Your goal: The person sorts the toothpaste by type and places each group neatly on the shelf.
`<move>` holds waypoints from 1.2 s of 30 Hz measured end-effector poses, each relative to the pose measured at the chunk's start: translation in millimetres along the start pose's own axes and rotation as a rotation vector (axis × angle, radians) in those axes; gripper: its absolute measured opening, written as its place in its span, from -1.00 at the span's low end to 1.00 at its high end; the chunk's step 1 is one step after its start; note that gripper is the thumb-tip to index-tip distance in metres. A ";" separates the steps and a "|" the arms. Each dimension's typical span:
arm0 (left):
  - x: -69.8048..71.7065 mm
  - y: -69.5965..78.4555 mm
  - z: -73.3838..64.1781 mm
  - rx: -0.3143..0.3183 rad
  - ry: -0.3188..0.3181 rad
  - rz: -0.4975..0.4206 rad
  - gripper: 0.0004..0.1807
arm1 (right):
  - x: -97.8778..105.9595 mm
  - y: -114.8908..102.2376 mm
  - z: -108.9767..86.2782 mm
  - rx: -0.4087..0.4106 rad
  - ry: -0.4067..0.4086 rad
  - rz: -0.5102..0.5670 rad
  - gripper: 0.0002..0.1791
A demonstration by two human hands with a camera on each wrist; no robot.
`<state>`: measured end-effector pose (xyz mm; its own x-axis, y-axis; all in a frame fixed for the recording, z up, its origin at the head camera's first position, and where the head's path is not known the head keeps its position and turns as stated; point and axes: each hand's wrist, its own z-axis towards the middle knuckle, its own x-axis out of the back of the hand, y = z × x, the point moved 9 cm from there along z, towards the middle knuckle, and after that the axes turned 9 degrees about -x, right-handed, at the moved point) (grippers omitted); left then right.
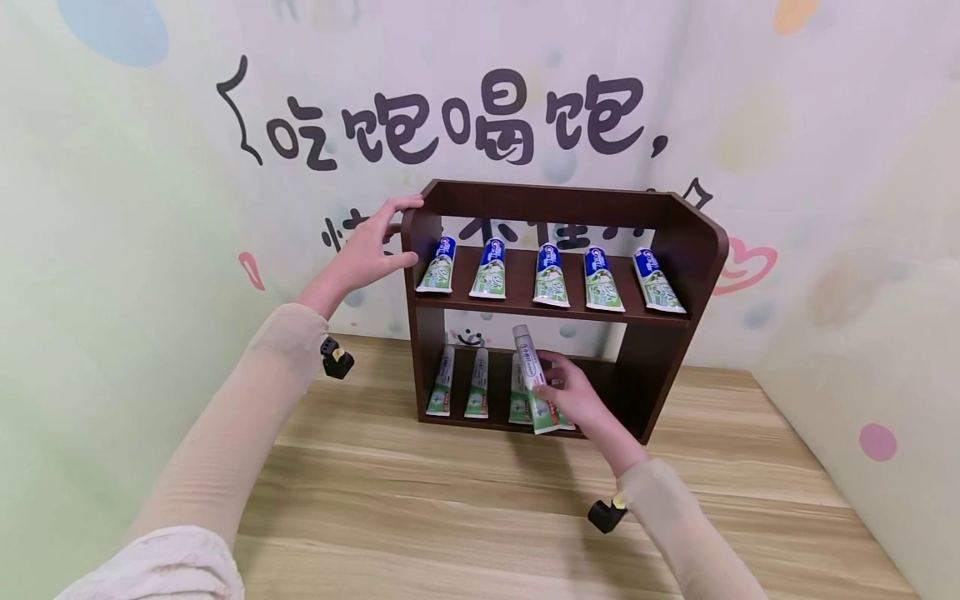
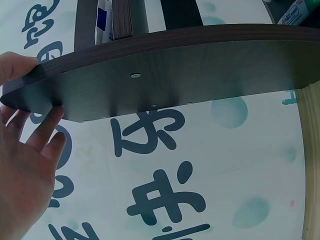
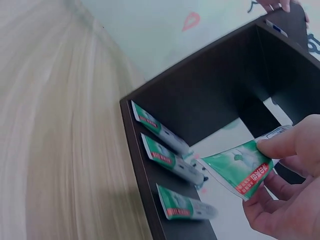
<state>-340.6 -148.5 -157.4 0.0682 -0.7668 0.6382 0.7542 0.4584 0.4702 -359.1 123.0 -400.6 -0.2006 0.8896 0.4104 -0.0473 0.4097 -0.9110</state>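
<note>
My right hand (image 1: 573, 392) pinches a green-and-silver toothpaste tube (image 3: 242, 165) between thumb and fingers, cap end up, in front of the lower shelf. More tubes of that kind (image 1: 476, 383) lean on the lower shelf; the held one partly hides one (image 1: 517, 392). A scrap of green shows right of the held tube, too covered to tell. With thumb and fingers on either side of its edge, my left hand (image 1: 367, 250) grips the upper left side panel of the dark brown two-tier rack (image 2: 175, 75). Blue, white and green toothpaste tubes (image 1: 551, 275) line its upper shelf, caps up.
The rack stands on a wood-grain table (image 1: 450, 500) near a pale printed wall (image 1: 465, 42) with large black characters. Side walls flank the table left and right. Black cameras (image 1: 337, 358) sit at both wrists.
</note>
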 end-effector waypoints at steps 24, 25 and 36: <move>0.1 -1.8 -0.8 -0.017 0.002 -0.004 -0.27 | 57.3 42.4 13.4 -0.020 0.171 0.018 -0.32; 0.1 -2.1 -0.8 -0.018 0.003 -0.006 -0.27 | 59.0 44.0 13.3 -0.021 0.177 0.018 -0.32; -0.5 -3.3 0.0 -0.018 0.003 -0.006 -0.26 | 71.9 62.1 16.3 -0.052 0.214 0.044 -0.29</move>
<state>-343.1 -149.6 -159.2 0.0653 -0.7709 0.6336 0.7662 0.4455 0.4631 -392.4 209.1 -428.3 0.0116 0.9272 0.3743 0.0086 0.3742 -0.9273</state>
